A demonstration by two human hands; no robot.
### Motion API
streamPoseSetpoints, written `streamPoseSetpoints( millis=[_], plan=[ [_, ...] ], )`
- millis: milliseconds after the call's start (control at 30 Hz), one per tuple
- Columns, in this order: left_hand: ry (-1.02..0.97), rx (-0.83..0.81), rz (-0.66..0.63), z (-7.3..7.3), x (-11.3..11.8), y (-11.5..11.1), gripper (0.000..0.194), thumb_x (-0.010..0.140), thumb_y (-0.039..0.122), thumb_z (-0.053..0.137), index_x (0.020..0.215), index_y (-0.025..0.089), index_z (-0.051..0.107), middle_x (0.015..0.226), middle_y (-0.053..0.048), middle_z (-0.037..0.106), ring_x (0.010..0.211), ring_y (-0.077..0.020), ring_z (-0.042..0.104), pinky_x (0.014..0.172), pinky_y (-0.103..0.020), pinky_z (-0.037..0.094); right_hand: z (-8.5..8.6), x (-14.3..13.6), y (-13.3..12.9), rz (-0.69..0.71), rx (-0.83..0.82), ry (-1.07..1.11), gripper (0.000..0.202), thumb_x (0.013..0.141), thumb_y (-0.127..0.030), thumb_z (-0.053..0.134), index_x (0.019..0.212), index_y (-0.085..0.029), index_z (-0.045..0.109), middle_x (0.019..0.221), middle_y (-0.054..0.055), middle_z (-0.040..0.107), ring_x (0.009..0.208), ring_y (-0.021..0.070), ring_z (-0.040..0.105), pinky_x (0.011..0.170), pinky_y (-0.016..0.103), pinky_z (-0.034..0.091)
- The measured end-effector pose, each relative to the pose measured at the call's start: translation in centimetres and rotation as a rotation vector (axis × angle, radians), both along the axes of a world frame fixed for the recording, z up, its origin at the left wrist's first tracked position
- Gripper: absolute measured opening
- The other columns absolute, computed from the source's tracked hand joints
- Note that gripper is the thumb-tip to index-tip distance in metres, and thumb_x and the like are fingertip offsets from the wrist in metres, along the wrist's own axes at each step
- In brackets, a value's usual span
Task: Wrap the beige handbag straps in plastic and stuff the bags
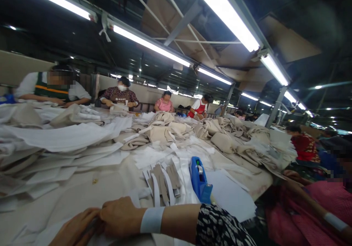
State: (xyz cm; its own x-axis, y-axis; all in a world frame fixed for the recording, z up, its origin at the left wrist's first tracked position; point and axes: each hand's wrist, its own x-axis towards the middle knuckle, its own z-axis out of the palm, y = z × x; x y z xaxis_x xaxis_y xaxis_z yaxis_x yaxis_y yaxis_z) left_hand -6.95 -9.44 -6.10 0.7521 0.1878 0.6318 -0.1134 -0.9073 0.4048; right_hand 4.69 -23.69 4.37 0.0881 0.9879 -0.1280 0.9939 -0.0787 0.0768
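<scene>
My left hand (78,228) is at the bottom edge, its fingers held together and bent down over the pale sheets. My right hand (119,216), with a white band (152,219) around the wrist, meets it, fingers curled and closed. The fingertips of both touch near the same spot; what they pinch is hidden. Under and behind them lies a beige sheet of material (90,191). Beyond my right forearm are a bundle of beige and white strips (162,182) and a blue tape dispenser (199,180).
White paper sheets (231,193) lie right of the dispenser. Layered white sheets (60,138) stack up at the left, and heaped beige pieces (162,132) cover the table's far part. Several people sit across the table; a person in pink (327,202) sits close on the right.
</scene>
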Motion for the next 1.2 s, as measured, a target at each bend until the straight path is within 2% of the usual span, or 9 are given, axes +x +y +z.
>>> streamPoseSetpoints(
  millis=[67,167,267,367,600,833,967,1067,1200],
  plan=[
    [0.04,-0.01,0.003,0.6,-0.2,-0.4,0.023,0.08,0.036,0.055,0.096,0.031,0.071,0.105,0.0,0.076,0.096,-0.0245,0.072,0.087,-0.033,0.059,0.7,-0.6,-0.8,0.017,0.008,-0.006,0.032,0.082,-0.044,0.059,0.104,-0.021,0.062,0.106,0.003,0.072,0.074,0.0206,0.067,0.047,0.026,0.048],
    [0.171,-0.057,0.015,3.3,-1.2,-2.2,0.023,0.084,0.03,0.051,0.095,0.027,0.07,0.106,-0.004,0.074,0.1,-0.0231,0.069,0.092,-0.033,0.056,1.6,-1.3,-2.0,0.036,0.062,0.03,0.033,0.082,-0.03,0.058,0.112,-0.015,0.058,0.108,0.009,0.07,0.08,0.0233,0.068,0.055,0.029,0.052],
    [0.34,-0.077,0.005,6.6,-2.0,-4.2,0.028,0.085,0.021,0.045,0.102,0.021,0.067,0.109,-0.008,0.07,0.105,-0.0242,0.065,0.098,-0.039,0.051,1.8,-1.3,-2.9,0.073,0.115,0.112,0.026,0.08,-0.015,0.055,0.106,-0.012,0.06,0.102,0.011,0.069,0.082,0.0237,0.067,0.063,0.031,0.051],
    [0.423,-0.092,0.019,8.3,-2.2,-5.0,0.03,0.084,0.014,0.045,0.108,0.018,0.064,0.112,-0.01,0.066,0.11,-0.0241,0.06,0.102,-0.04,0.045,1.5,-0.8,-3.1,0.115,0.151,0.23,0.014,0.083,-0.01,0.052,0.092,-0.013,0.063,0.097,0.01,0.068,0.083,0.0219,0.065,0.07,0.03,0.049],
    [0.448,-0.157,0.022,8.2,-2.6,-5.1,0.034,0.083,0.011,0.049,0.114,0.02,0.061,0.12,-0.008,0.063,0.116,-0.023,0.055,0.107,-0.04,0.037,1.7,0.2,-3.8,0.161,0.176,0.463,0.023,0.083,-0.002,0.052,0.076,-0.015,0.068,0.086,0.005,0.065,0.08,0.0148,0.06,0.075,0.024,0.047],
    [0.379,-0.252,-0.018,8.0,-2.6,-4.8,0.041,0.077,0.009,0.053,0.115,0.021,0.063,0.135,-0.009,0.058,0.127,-0.0251,0.049,0.111,-0.044,0.033,2.6,1.3,-5.6,0.24,0.154,0.563,0.034,0.085,-0.001,0.052,0.1,-0.021,0.075,0.102,0.005,0.067,0.1,0.0183,0.058,0.091,0.03,0.045],
    [0.359,-0.326,-0.107,8.4,-2.9,-4.4,0.045,0.069,0.001,0.052,0.104,0.023,0.069,0.123,-0.003,0.067,0.121,-0.0197,0.056,0.113,-0.04,0.032,2.7,1.5,-5.9,0.264,0.113,0.602,0.035,0.088,-0.004,0.052,0.106,-0.023,0.074,0.108,0.006,0.067,0.104,0.0197,0.057,0.093,0.033,0.045],
    [0.37,-0.376,-0.158,8.6,-3.1,-4.4,0.041,0.069,-0.001,0.05,0.09,0.026,0.073,0.113,0.001,0.072,0.12,-0.0195,0.057,0.118,-0.046,0.021,2.8,1.5,-5.9,0.27,0.115,0.626,0.035,0.089,-0.006,0.051,0.108,-0.024,0.074,0.108,0.006,0.067,0.104,0.0192,0.057,0.093,0.033,0.045],
    [0.381,-0.425,-0.172,8.8,-3.2,-4.6,0.04,0.07,0.0,0.05,0.085,0.028,0.075,0.11,0.002,0.073,0.119,-0.0206,0.058,0.119,-0.052,0.013,3.0,1.3,-5.9,0.23,0.111,0.631,0.034,0.09,-0.008,0.051,0.105,-0.025,0.075,0.106,0.005,0.067,0.103,0.0192,0.058,0.092,0.033,0.045]
  ],
)
